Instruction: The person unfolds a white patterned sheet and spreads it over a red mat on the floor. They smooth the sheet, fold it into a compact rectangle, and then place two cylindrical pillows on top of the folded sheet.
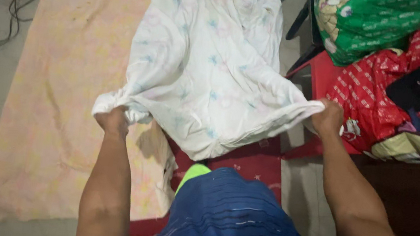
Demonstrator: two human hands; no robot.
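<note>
1. Closest in, the person's blue patterned shorts [239,224] fill the bottom, both forearms reaching out above them.
2. The left hand [112,120] has its fingers curled tight around one bunched corner of the white printed cloth [206,63].
3. The right hand [328,116] is fisted on the opposite corner, fingers closed over the fabric.
4. Between the two fists the cloth hangs stretched, its far part lying away from the fingers.
5. Left of the left fingers, a pale pink sheet [61,98] lies flat on the floor.
6. Just past the right fingers sit a red plastic bag [375,96] and, farther off, a green bag [363,19].
</note>
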